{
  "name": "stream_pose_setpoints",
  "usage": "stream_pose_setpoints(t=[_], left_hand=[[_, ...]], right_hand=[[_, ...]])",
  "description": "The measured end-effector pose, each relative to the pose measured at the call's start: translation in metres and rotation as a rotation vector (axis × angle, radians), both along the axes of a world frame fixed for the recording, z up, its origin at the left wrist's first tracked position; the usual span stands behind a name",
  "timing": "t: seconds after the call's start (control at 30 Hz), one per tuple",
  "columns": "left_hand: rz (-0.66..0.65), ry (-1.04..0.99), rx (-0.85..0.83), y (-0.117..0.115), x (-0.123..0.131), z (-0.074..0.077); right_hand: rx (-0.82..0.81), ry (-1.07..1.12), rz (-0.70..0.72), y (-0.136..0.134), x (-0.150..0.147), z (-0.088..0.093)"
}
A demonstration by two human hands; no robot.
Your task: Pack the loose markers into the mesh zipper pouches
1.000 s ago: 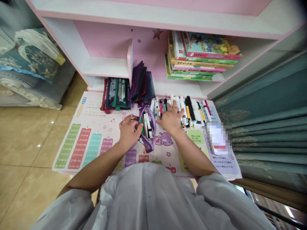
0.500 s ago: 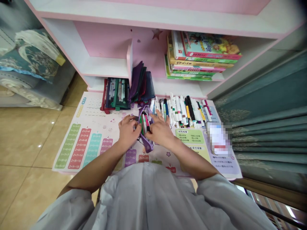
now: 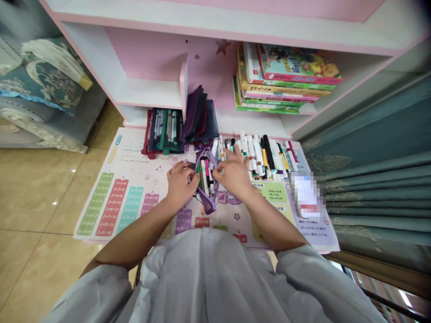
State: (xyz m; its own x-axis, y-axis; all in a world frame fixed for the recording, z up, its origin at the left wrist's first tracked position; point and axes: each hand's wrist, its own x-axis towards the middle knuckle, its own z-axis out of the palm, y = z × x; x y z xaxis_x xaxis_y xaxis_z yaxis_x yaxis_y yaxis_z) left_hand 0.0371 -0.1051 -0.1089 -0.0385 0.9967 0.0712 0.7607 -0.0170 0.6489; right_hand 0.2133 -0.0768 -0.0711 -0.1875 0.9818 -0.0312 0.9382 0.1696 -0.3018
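beyond the left hand (image 3: 182, 181), filled mesh pouches (image 3: 164, 130) lie packed with slim pens; the left hand itself is curled, thumb right up at the side of an open purple pouch (image 3: 210, 206), though whether it pinches the fabric, i cannot tell! past its fingertips, flat dark pouches (image 3: 194, 116) bunch up, and there's the purple pouch, on the desk mat (image 3: 133, 172) between the 2 hands, mouth spread, loose markers (image 3: 204, 174) inside! at its right rim, the right hand (image 3: 234, 174) bends thumb and forefinger close together, other fingers reaching forward; any grip there, i cannot tell. beside those fingers runs a row of pens (image 3: 257, 154), books (image 3: 289, 80) stacked beyond, a phone (image 3: 307, 197) well right of the hand!
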Motion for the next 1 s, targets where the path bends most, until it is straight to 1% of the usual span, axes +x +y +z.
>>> stream_pose_setpoints(t=[0.07, 0.1, 0.13, 0.2, 0.27, 0.43, 0.6, 0.8, 0.9, 1.0], left_hand=[[-0.005, 0.0, -0.012, 0.0, 0.0, 0.0], [-0.006, 0.001, -0.015, 0.0, 0.0, 0.0], [-0.006, 0.002, -0.018, 0.0, 0.0, 0.0], [-0.004, 0.008, -0.02, 0.0, -0.001, 0.0], [-0.009, 0.025, -0.026, 0.001, -0.001, 0.0], [-0.041, 0.17, -0.085, 0.004, -0.006, -0.001], [-0.088, 0.307, -0.14, 0.008, -0.011, 0.001], [-0.148, 0.335, -0.159, 0.009, -0.017, 0.009], [-0.204, 0.363, -0.164, 0.007, -0.021, 0.015], [-0.256, 0.4, -0.167, 0.006, -0.026, 0.021]], right_hand=[[0.081, -0.011, -0.127, 0.011, 0.009, 0.0], [0.088, -0.016, -0.168, 0.016, 0.013, -0.001], [0.077, -0.018, -0.194, 0.02, 0.016, -0.002], [0.035, -0.014, -0.199, 0.025, 0.019, -0.004], [0.025, -0.011, -0.152, 0.026, 0.019, -0.007], [0.089, -0.045, 0.057, 0.025, 0.018, -0.016], [0.182, -0.051, 0.148, 0.027, 0.018, -0.024], [0.292, -0.066, 0.327, 0.022, 0.018, -0.024], [0.291, -0.084, 0.404, 0.018, 0.016, -0.023], [0.279, -0.085, 0.452, 0.016, 0.014, -0.024]])
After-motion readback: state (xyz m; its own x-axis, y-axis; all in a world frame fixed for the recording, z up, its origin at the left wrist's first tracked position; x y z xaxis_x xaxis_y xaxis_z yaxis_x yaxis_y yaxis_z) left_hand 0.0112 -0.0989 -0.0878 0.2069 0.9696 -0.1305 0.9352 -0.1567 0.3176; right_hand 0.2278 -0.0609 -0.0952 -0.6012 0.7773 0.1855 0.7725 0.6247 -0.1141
